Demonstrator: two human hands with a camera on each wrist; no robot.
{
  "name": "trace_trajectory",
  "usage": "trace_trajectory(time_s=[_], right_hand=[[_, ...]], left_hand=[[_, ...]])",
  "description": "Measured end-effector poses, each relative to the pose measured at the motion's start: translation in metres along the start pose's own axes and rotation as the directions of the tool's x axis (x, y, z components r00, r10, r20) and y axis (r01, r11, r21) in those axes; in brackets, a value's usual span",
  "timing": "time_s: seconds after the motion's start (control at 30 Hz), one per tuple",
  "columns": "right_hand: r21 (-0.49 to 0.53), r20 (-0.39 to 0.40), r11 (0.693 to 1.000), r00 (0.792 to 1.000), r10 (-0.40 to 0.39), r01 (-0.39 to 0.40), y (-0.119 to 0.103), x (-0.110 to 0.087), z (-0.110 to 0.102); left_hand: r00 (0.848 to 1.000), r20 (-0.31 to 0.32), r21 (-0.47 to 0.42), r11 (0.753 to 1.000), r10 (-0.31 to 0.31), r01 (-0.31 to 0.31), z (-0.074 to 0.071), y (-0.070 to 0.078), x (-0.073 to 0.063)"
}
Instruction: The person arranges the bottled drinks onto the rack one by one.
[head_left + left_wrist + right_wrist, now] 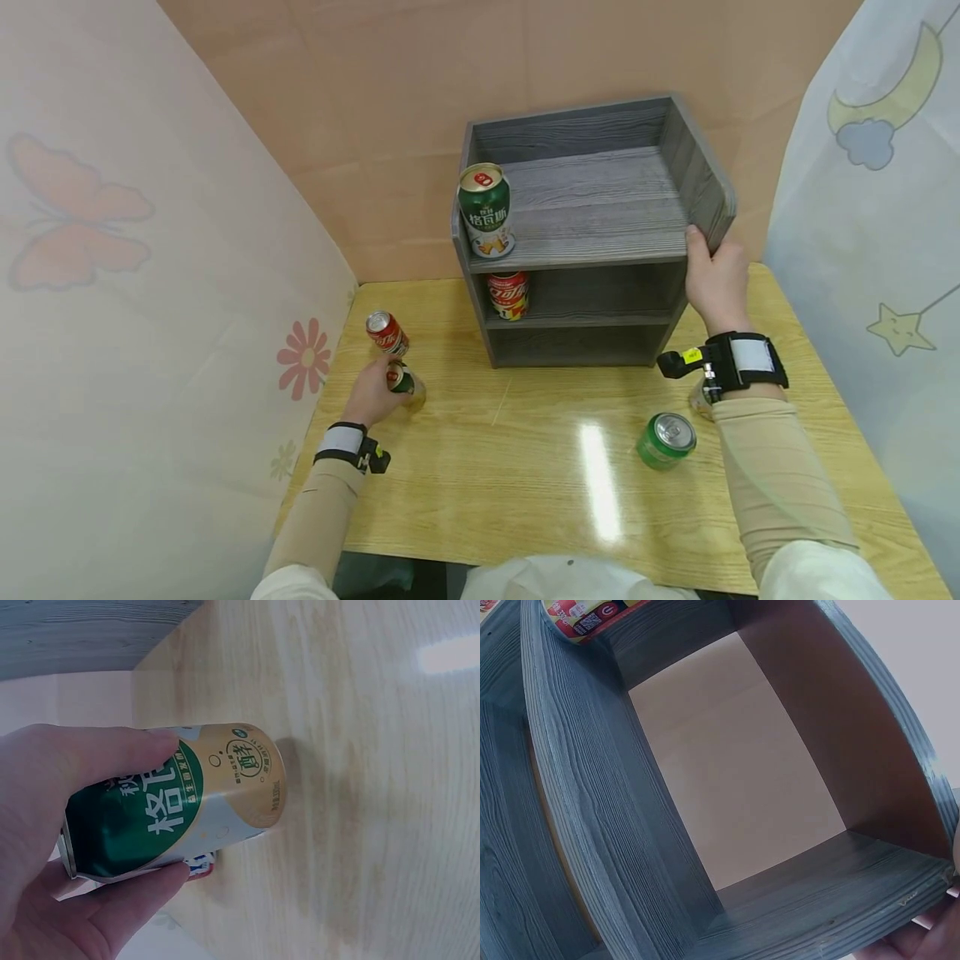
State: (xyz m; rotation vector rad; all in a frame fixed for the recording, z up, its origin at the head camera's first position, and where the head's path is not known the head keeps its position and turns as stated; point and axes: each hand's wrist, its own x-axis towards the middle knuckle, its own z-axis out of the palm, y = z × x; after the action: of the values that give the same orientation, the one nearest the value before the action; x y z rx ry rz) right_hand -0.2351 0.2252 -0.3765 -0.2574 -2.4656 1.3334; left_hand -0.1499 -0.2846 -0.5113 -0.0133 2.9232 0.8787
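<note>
One green can (pixel 666 440) stands nearest me on the wooden table (pixel 517 492), off to the right; just beyond it a pale can (pixel 699 402) is mostly hidden by the right forearm, which would block a reach for it. Across on the left side, the left hand (pixel 372 395) pinches a green-and-gold can (pixel 225 780) between thumb and fingers; whether its base touches the wood I cannot tell; a red can (pixel 387 333) stands just behind, close enough to be knocked. Farther back, the right hand (pixel 720 283) grips the right side of a grey shelf unit (pixel 592 208); a red-and-yellow can (pixel 508 296) sits at the left of its middle level, a dark green can (pixel 485 212) at the left of its top. I'd judge the work partly done: two cans shelved, four outside; a brown backdrop (pixel 375 125) hangs behind it all.
</note>
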Motion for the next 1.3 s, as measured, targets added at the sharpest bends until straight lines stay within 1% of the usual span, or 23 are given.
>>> trace_trajectory(time_s=[0.27, 0.47, 0.53, 0.63, 0.73, 0.87, 0.97, 1.07, 1.3], right_hand=[[0.010, 0.000, 1.000, 1.000, -0.008, 0.008, 0.000, 0.001, 0.001], [0.010, -0.002, 1.000, 1.000, -0.018, 0.018, -0.002, 0.000, 0.001], [0.008, -0.008, 1.000, 1.000, -0.023, 0.023, -0.002, -0.001, 0.001], [0.001, -0.014, 1.000, 0.999, -0.029, 0.029, -0.002, -0.001, 0.002], [-0.001, -0.014, 1.000, 0.999, -0.030, 0.030, -0.001, -0.001, 0.001], [0.003, -0.014, 1.000, 1.000, -0.027, 0.027, -0.001, 0.000, 0.001], [0.016, -0.015, 1.000, 1.000, -0.023, 0.023, 0.000, 0.001, 0.001], [0.017, -0.016, 1.000, 1.000, -0.021, 0.021, 0.000, 0.001, 0.001], [-0.007, -0.012, 1.000, 1.000, -0.015, 0.014, 0.000, -0.001, 0.000]], left_hand=[[0.998, -0.027, 0.012, 0.998, 0.065, -0.064, -0.012, 0.011, 0.000], [0.989, -0.060, 0.038, 0.991, 0.131, -0.129, -0.023, 0.020, 0.002], [0.988, -0.065, 0.040, 0.990, 0.140, -0.137, -0.028, 0.025, 0.003], [0.986, -0.073, 0.034, 0.988, 0.151, -0.149, -0.039, 0.034, 0.003], [0.980, -0.094, 0.027, 0.985, 0.174, -0.172, -0.052, 0.045, 0.002], [0.965, -0.143, 0.003, 0.976, 0.218, -0.220, -0.071, 0.061, -0.001], [0.954, -0.184, -0.003, 0.970, 0.237, -0.242, -0.082, 0.074, -0.002], [0.945, -0.209, 0.004, 0.966, 0.253, -0.258, -0.090, 0.084, -0.002], [0.935, -0.223, 0.020, 0.961, 0.274, -0.277, -0.100, 0.102, -0.003]])
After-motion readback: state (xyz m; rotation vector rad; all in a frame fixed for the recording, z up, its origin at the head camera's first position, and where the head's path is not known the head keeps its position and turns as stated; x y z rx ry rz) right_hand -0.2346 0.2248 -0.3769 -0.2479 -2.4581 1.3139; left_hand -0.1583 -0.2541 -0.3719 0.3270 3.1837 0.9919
